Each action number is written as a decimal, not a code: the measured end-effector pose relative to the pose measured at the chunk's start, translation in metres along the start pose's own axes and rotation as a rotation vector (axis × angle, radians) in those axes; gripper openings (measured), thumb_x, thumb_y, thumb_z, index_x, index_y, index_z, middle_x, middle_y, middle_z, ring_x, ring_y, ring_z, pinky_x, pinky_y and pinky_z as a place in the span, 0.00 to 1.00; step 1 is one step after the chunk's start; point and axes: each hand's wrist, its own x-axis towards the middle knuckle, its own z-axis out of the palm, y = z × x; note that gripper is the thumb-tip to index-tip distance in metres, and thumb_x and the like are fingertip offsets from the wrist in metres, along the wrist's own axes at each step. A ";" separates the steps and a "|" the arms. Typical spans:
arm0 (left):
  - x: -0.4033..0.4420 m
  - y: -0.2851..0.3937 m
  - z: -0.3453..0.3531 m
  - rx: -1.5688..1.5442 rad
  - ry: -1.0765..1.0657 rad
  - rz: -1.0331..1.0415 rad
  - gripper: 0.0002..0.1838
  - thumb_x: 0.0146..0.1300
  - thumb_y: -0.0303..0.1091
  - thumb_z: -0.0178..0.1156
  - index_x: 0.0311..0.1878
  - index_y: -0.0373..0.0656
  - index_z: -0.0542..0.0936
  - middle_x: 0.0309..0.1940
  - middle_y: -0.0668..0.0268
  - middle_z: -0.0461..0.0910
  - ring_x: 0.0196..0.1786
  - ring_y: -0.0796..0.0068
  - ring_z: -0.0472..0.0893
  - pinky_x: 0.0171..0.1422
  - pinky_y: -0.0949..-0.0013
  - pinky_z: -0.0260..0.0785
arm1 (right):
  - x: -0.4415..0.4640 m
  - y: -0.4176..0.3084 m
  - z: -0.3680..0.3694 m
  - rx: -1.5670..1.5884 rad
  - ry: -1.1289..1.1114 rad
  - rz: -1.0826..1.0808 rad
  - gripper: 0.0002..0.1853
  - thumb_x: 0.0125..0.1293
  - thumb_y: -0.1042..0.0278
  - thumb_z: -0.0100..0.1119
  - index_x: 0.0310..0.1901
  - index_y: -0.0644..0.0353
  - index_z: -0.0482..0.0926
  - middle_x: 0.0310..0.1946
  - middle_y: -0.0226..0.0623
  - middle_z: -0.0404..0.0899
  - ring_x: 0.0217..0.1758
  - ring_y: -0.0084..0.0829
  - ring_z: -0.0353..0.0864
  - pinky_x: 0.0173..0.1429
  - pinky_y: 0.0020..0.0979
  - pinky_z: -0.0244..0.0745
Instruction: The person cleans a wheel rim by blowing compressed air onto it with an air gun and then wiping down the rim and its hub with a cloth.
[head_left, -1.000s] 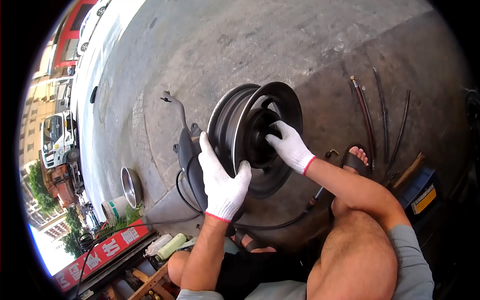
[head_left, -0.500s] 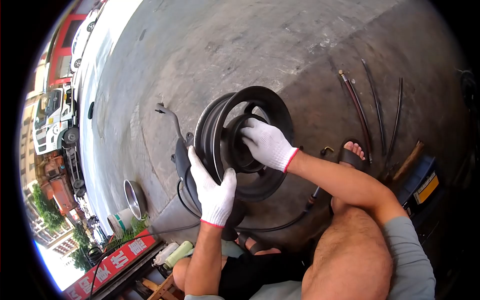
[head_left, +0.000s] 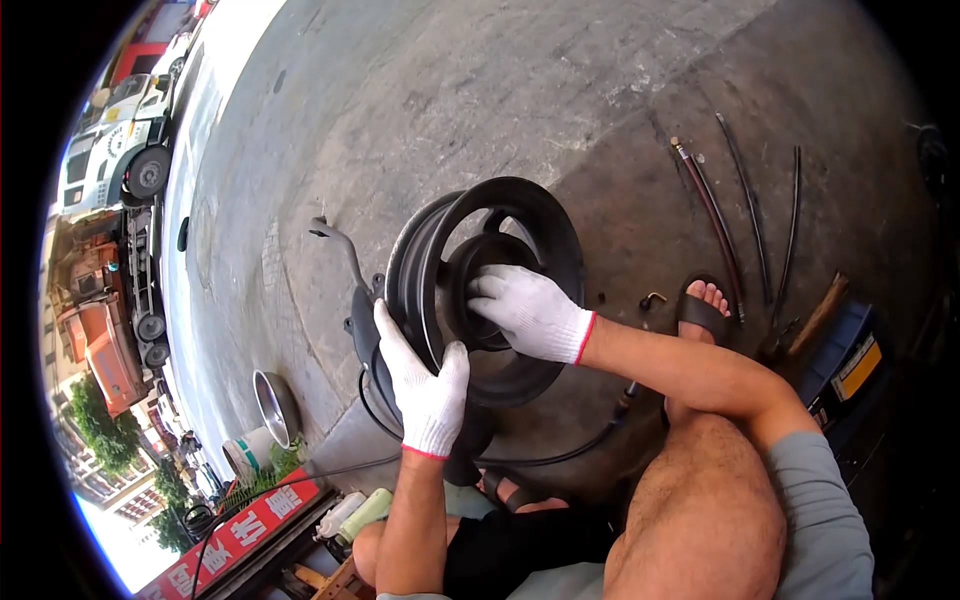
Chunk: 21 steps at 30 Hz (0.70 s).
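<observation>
A dark metal wheel rim (head_left: 560, 250) without a tyre stands tilted in front of me, its open side facing me. My left hand (head_left: 425, 400), in a white knit glove, grips the rim's left edge, fingers along the outside and thumb on the near side. My right hand (head_left: 540, 318), gloved the same way, reaches into the round hub (head_left: 459, 295) with curled fingers; the fingertips are partly hidden, and I cannot make out what they hold. Behind the rim on the left is a dark part with a bent grey metal arm (head_left: 350, 255).
A reddish-brown hose (head_left: 712, 215) and two black hoses (head_left: 745, 190) lie on the floor at right, near a blue box (head_left: 838, 370) and a wooden stick (head_left: 820, 315). An air line (head_left: 560, 458) runs beside my feet. A metal bowl (head_left: 290, 410) and red banner (head_left: 240, 530) are left.
My right hand has moved slightly left and down inside the hub, its fingers more curled. My left hand keeps its grip on the rim. The camera view has shifted a little.
</observation>
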 end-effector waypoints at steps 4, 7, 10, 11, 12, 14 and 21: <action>0.000 0.003 0.000 0.020 0.005 0.001 0.53 0.59 0.32 0.65 0.84 0.33 0.47 0.80 0.42 0.56 0.82 0.48 0.58 0.85 0.56 0.49 | 0.008 0.007 -0.004 0.200 -0.001 0.248 0.08 0.66 0.70 0.60 0.43 0.60 0.84 0.42 0.46 0.80 0.50 0.48 0.83 0.52 0.44 0.81; 0.003 -0.001 -0.002 -0.024 0.002 -0.064 0.53 0.60 0.32 0.65 0.84 0.33 0.47 0.81 0.42 0.54 0.84 0.49 0.56 0.86 0.57 0.47 | -0.001 0.018 -0.007 0.135 -0.112 0.567 0.11 0.68 0.65 0.60 0.46 0.62 0.84 0.42 0.51 0.83 0.50 0.53 0.84 0.53 0.48 0.80; 0.004 -0.010 -0.001 -0.090 -0.001 -0.083 0.52 0.61 0.32 0.65 0.84 0.33 0.47 0.83 0.43 0.52 0.85 0.50 0.54 0.87 0.58 0.45 | -0.017 0.031 -0.028 0.119 -0.298 0.765 0.15 0.67 0.62 0.59 0.49 0.64 0.81 0.42 0.56 0.86 0.48 0.58 0.85 0.53 0.52 0.80; 0.005 -0.013 -0.001 -0.095 0.004 -0.070 0.52 0.61 0.32 0.65 0.84 0.33 0.47 0.83 0.44 0.51 0.85 0.51 0.54 0.87 0.59 0.44 | -0.019 0.036 -0.030 0.093 -0.179 0.797 0.16 0.67 0.62 0.59 0.50 0.63 0.80 0.41 0.56 0.86 0.48 0.58 0.85 0.53 0.53 0.80; 0.002 -0.015 -0.001 -0.098 0.004 -0.061 0.52 0.61 0.32 0.64 0.84 0.33 0.46 0.83 0.44 0.51 0.85 0.51 0.53 0.87 0.59 0.44 | -0.016 0.035 -0.037 0.068 -0.063 0.835 0.16 0.67 0.63 0.59 0.52 0.63 0.79 0.40 0.56 0.86 0.48 0.58 0.85 0.52 0.53 0.80; 0.003 -0.011 -0.001 -0.106 0.004 -0.074 0.52 0.61 0.32 0.65 0.84 0.33 0.46 0.83 0.44 0.51 0.85 0.51 0.53 0.87 0.59 0.44 | -0.004 0.028 -0.046 0.051 0.000 0.795 0.17 0.65 0.69 0.58 0.55 0.60 0.79 0.45 0.53 0.86 0.49 0.57 0.85 0.50 0.53 0.80; 0.006 -0.003 0.001 -0.088 0.008 -0.090 0.51 0.63 0.33 0.64 0.84 0.32 0.47 0.83 0.43 0.51 0.85 0.52 0.53 0.87 0.59 0.43 | 0.011 0.024 -0.003 0.067 -0.145 0.064 0.24 0.59 0.77 0.56 0.59 0.61 0.82 0.60 0.46 0.80 0.62 0.52 0.79 0.65 0.46 0.79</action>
